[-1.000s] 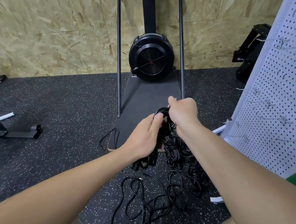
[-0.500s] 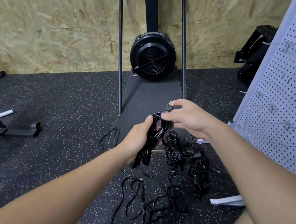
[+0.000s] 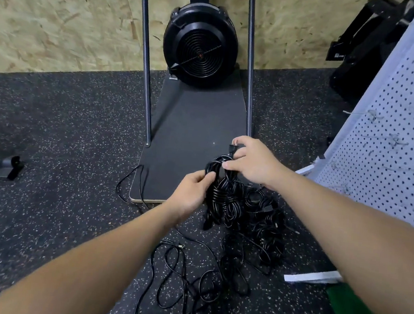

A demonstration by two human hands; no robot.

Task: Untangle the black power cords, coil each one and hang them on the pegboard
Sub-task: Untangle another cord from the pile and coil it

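My left hand [image 3: 191, 193] grips a coiled black power cord [image 3: 218, 196] around its middle, above the floor. My right hand [image 3: 253, 162] pinches the cord's plug end [image 3: 232, 148] at the top of the coil, with fingers over the upper loop. Below and to the right of the coil lies a tangled heap of black cords [image 3: 265, 220] on the rubber floor. Thinner loose cord loops [image 3: 189, 279] sprawl nearer to me. The white pegboard [image 3: 404, 140] with wire hooks stands at the right.
A black fan machine [image 3: 199, 52] on a dark base board [image 3: 196, 130] with two upright metal poles stands straight ahead. A dark equipment foot [image 3: 10, 168] is at the left, a black bag [image 3: 363, 45] at the back right, and a white strip [image 3: 313, 277] by my right arm.
My right hand has shifted from a fist over the coil's top to pinching the plug end beside it. My left hand keeps its grip on the coil.
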